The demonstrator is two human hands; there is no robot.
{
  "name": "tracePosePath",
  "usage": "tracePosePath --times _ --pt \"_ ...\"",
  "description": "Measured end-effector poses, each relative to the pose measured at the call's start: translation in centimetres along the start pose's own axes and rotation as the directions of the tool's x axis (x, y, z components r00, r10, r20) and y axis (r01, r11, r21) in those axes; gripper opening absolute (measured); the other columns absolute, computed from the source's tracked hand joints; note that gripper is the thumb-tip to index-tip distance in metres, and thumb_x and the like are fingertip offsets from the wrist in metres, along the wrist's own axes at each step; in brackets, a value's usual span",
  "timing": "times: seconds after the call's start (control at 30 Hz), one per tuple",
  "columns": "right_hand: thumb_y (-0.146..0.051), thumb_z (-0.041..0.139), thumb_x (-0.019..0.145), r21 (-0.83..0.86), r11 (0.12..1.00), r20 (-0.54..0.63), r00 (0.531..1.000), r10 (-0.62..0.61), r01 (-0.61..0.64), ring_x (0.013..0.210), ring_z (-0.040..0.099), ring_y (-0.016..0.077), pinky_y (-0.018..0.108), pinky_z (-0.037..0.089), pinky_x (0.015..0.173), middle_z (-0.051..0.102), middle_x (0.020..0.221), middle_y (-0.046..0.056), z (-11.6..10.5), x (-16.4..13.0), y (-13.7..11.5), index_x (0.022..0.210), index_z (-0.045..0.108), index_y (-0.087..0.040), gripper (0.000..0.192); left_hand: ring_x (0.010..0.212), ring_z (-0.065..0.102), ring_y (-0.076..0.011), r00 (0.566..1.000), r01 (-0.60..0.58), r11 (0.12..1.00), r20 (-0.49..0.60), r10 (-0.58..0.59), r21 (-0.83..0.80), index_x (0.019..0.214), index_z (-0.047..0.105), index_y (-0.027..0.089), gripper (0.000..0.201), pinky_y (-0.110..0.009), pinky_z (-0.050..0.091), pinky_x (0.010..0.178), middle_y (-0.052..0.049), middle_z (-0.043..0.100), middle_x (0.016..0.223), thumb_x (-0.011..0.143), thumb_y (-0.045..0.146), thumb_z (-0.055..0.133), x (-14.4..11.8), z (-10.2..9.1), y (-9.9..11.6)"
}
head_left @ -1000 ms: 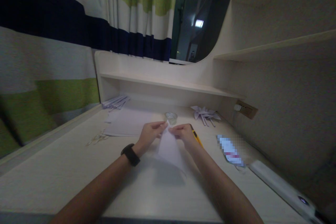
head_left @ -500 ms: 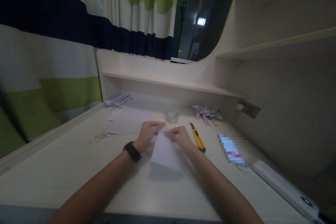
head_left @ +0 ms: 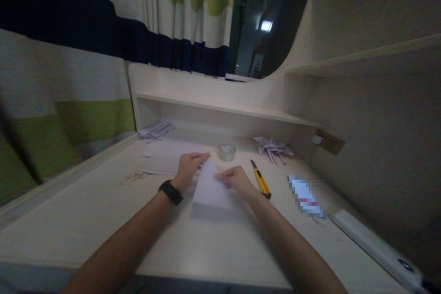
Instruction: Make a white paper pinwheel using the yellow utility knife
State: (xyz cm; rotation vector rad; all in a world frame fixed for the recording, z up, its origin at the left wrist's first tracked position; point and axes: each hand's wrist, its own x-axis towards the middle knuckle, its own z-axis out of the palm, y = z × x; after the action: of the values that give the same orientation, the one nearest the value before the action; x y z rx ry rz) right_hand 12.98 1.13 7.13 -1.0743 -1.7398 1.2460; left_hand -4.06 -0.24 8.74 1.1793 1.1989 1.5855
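Observation:
A white sheet of paper is held up at a slant over the middle of the desk, its lower edge toward me. My left hand pinches its upper left corner, a dark watch on that wrist. On the paper's right edge, a little lower, the fingers of my right hand are closed. Just beyond the hands lies a roll of clear tape. A yellow box cutter rests to the right of my right hand, blade end away from me.
Flat paper sheets lie at the back left, near a bundle of paper sticks and thin rubber bands. Folded paper pinwheels sit at the back right. A phone and a long white bar lie along the right side.
My left hand has moved left and slightly up with the paper's corner, away from my right hand. The sheet has shifted left, and its lower edge is a bit higher.

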Motion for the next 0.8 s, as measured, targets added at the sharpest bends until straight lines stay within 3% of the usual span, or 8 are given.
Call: tracePosePath --times 0.3,0.57,0.67,0.8 --pt "-0.040 0.072 0.062 -0.001 1.000 0.010 1.000 -0.010 0.010 0.041 0.033 0.0054 0.021 0.024 0.043 0.044 0.041 -0.004 0.3 -0.2 -0.4 0.048 0.062 -0.011 0.034 0.053 0.049 -0.0119 0.997 -0.033 0.999 -0.069 0.034 0.017 0.063 0.068 0.010 0.029 -0.024 0.035 0.049 -0.003 0.060 0.058 0.058 0.038 0.075 0.9 -0.6 -0.3" --pt "-0.043 0.075 0.059 0.054 0.997 0.097 0.994 0.044 -0.049 0.044 0.041 0.0066 0.021 0.029 0.044 0.053 0.047 -0.001 -0.3 -0.1 0.1 0.053 0.064 -0.010 0.035 0.054 0.048 -0.0116 0.995 -0.046 0.999 -0.092 0.047 0.010 0.063 0.067 0.010 0.032 -0.024 0.036 0.051 -0.002 0.059 0.058 0.055 0.040 0.077 0.9 -0.7 0.0" --pt "-0.043 0.075 0.058 0.056 0.997 0.072 0.996 0.050 -0.054 0.045 0.044 0.0076 0.021 0.031 0.045 0.056 0.049 0.001 -0.7 0.2 0.6 0.056 0.066 -0.010 0.035 0.056 0.052 -0.0128 0.999 0.009 1.000 -0.053 -0.010 -0.017 0.065 0.067 0.011 0.037 -0.024 0.039 0.053 -0.003 0.062 0.062 0.055 0.045 0.076 0.9 -0.5 -0.4" --pt "-0.045 0.075 0.058 0.109 0.991 0.028 0.997 0.071 -0.073 0.049 0.050 0.0093 0.022 0.035 0.048 0.061 0.057 0.003 -1.2 0.6 1.2 0.062 0.068 -0.009 0.037 0.052 0.054 -0.0129 0.986 0.130 0.991 0.108 -0.129 -0.002 0.064 0.065 0.010 0.043 -0.024 0.038 0.050 -0.004 0.062 0.061 0.059 0.052 0.073 1.2 -0.5 -1.5"
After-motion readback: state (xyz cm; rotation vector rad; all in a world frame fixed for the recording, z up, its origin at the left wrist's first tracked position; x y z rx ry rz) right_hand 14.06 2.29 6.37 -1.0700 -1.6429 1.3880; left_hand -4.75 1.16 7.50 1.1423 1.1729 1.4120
